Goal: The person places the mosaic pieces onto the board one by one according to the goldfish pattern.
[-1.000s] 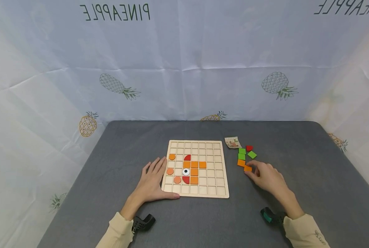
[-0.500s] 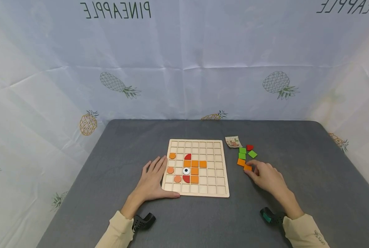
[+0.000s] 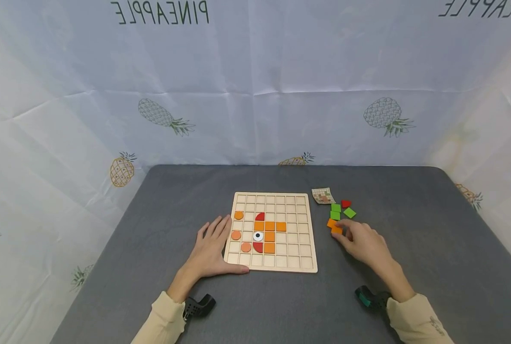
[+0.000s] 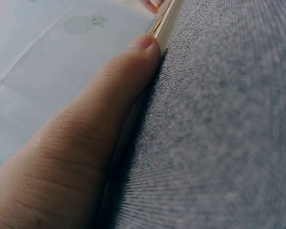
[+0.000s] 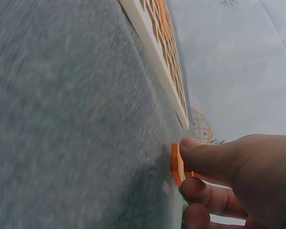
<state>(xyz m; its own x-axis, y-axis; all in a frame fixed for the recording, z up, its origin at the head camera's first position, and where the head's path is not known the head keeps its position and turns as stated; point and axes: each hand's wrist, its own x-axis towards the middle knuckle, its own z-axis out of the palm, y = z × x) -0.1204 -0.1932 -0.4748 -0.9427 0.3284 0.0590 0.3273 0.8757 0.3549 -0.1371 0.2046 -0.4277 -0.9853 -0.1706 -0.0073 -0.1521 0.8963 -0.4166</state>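
A wooden grid board (image 3: 293,239) lies on the table, holding orange squares (image 3: 270,236), red quarter pieces (image 3: 260,217), orange discs (image 3: 236,235) and a white disc with a black dot. Against its left and near edges rests my left hand (image 3: 210,253), fingers spread; the left wrist view has its thumb (image 4: 128,67) along the board's side. To the right of the board, my right hand (image 3: 367,244) pinches an orange square (image 3: 336,230) between thumb and finger, touching another orange square (image 3: 331,223). The right wrist view also gives this orange square (image 5: 175,160) at the fingertips.
Beyond the right hand lie green squares (image 3: 335,215), a green tile set askew (image 3: 349,213) and a red piece (image 3: 346,203). A small printed card (image 3: 323,196) is near the board's far right corner. Pineapple-print cloth (image 3: 255,129) hangs behind the table.
My right hand has moved a little to the left with the orange square, and the neighbouring orange square has shifted slightly. My left hand stays at the board.
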